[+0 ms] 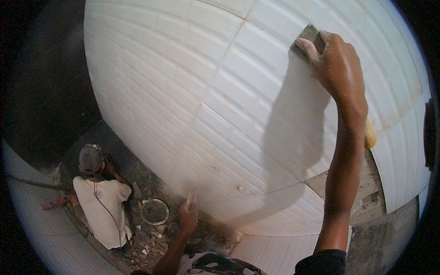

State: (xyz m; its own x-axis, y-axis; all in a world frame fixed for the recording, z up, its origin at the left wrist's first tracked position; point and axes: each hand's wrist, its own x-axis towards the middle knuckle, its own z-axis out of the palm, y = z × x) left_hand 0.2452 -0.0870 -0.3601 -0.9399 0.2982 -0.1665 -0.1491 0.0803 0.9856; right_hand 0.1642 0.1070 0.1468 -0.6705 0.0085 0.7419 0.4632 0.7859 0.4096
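The wall [256, 73] is faced with large white tiles, glossy and moulded in wavy ridges, with brownish stains along the joints. On its upper part, the right hand [340, 62] grips a grey block [313, 35], thumb on one side and fingers on the other. The block is flat-sided, square-cornered and coarse-looking, and it lies close against the tiles; pale powder coats the thumb. By the wall's lower edge, the left hand [188, 215] is curled with a pale shape at its fingertips; dust blurs it, and whether it holds anything cannot be told. A small fitting [241, 188] juts from the wall's lower part. To the wall's right, behind the right forearm, are a rounded yellow thing [369, 134] and rough bare cement [366, 183]. Below the wall's left edge, a round bucket [158, 223] with a pale rim stands among broken rubble [149, 245], beside a co-worker [103, 206] in a cream shirt bearing a small dark emblem, too small to read.
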